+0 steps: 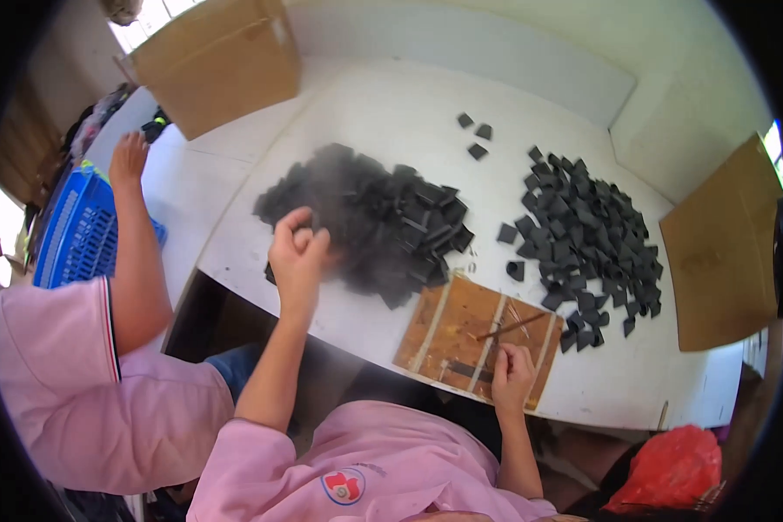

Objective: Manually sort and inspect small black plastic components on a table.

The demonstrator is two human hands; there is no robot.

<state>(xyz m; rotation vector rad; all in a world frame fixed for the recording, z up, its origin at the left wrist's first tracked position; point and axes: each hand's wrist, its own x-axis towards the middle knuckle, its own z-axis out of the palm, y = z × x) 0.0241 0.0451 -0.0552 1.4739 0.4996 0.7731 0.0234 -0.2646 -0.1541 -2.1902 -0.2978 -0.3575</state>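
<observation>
My left hand [297,259] is raised at the near left side of a heap of flat black pieces [404,213]. Its fingers are curled, and whatever they pinch is too blurred to make out. Over the near right part of a brown wooden board [426,322] is my right hand [513,376], fingers closed. A small dark thing shows at its fingertips, but I cannot tell its kind. Just beyond these fingertips a thin brown stick [520,326] lies slanted across the board. A dark strip [468,371] is on the board left of that hand.
Folded black pieces [587,230] form a second pile at the right; three lie apart farther back. Cardboard boxes stand at the far left [222,65] and right [722,248]. Another person's arm [137,235] rests at the left beside a blue basket [78,230]. A red bag [670,470] is lower right.
</observation>
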